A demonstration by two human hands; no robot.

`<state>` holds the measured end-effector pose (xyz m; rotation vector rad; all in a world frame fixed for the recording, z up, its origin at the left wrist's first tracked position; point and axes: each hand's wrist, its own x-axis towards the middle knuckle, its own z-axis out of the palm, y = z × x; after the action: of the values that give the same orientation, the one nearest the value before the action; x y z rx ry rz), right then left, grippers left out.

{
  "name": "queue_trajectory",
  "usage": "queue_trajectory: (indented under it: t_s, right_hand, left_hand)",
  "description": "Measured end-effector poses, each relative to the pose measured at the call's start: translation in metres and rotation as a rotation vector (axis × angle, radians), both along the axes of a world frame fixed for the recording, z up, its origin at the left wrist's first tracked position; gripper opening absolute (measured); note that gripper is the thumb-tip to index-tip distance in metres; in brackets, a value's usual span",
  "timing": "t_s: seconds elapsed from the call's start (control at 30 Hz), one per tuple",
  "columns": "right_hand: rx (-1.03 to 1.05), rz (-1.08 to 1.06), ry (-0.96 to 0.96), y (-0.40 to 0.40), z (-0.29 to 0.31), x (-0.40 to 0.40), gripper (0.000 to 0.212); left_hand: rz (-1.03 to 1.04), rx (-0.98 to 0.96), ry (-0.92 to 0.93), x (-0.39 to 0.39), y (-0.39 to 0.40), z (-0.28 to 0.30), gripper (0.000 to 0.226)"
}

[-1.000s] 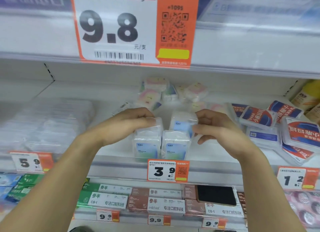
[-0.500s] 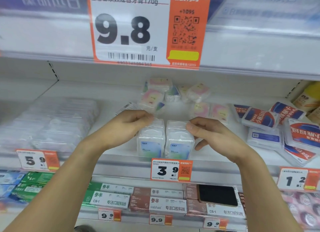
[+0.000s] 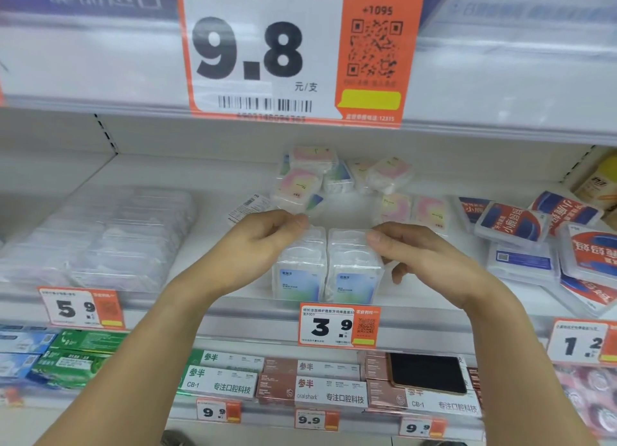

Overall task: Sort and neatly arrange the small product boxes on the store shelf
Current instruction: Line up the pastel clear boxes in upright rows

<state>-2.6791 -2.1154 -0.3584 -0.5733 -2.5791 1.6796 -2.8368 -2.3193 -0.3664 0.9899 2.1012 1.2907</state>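
Observation:
Two stacks of small clear boxes with blue-green labels stand side by side at the shelf's front edge, the left stack (image 3: 298, 272) and the right stack (image 3: 354, 275). My left hand (image 3: 263, 242) has its fingers curled over the top of the left stack. My right hand (image 3: 410, 248) pinches the top of the right stack with thumb and fingers. Behind them lie several loose pink-labelled clear boxes (image 3: 300, 185) in a jumble, some tilted.
Flat clear packs (image 3: 110, 235) fill the shelf's left side. Red-and-blue labelled cases (image 3: 541, 242) lie piled at the right. A 3.9 price tag (image 3: 337, 327) hangs on the shelf rail. Toothpaste boxes (image 3: 310, 384) and a black phone (image 3: 427, 372) sit on the shelf below.
The tilted upper box on the right has been laid flat on its stack. Both hands have settled onto the stack tops, and the stacks now stand level side by side.

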Motion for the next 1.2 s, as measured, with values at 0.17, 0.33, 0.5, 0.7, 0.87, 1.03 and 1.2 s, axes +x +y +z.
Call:
queue_trajectory:
  t_s: [0.17, 0.33, 0.5, 0.7, 0.87, 1.03, 1.2]
  right_hand:
    - [0.130, -0.517, 0.270, 0.020, 0.000, -0.002, 0.026]
    - [0.515, -0.624, 0.115, 0.047, -0.027, -0.013, 0.047]
    - [0.660, -0.508, -0.188, 0.047, -0.039, -0.022, 0.078]
    - [0.669, -0.327, -0.258, 0.047, -0.030, -0.017, 0.078]
    - [0.559, -0.208, -0.211, 0.042, -0.016, 0.001, 0.075]
    - [0.438, -0.349, -0.244, 0.060, -0.011, 0.027, 0.085]
    - [0.326, -0.362, -0.283, 0.069, -0.013, 0.040, 0.099]
  left_hand:
    - [0.176, 0.098, 0.005, -0.005, 0.000, 0.008, 0.041]
    - [0.445, 0.128, 0.130, -0.032, 0.012, 0.011, 0.014]
    - [0.255, -0.350, 0.306, -0.058, 0.043, 0.015, 0.051]
    - [0.138, -0.489, 0.499, -0.058, 0.068, 0.022, 0.059]
    - [-0.084, -0.285, 0.638, -0.030, 0.106, 0.041, 0.033]
    - [-0.331, -0.645, 0.582, -0.005, 0.160, 0.058, 0.045]
    - [-0.200, -0.801, 0.488, -0.013, 0.197, 0.047, 0.047]
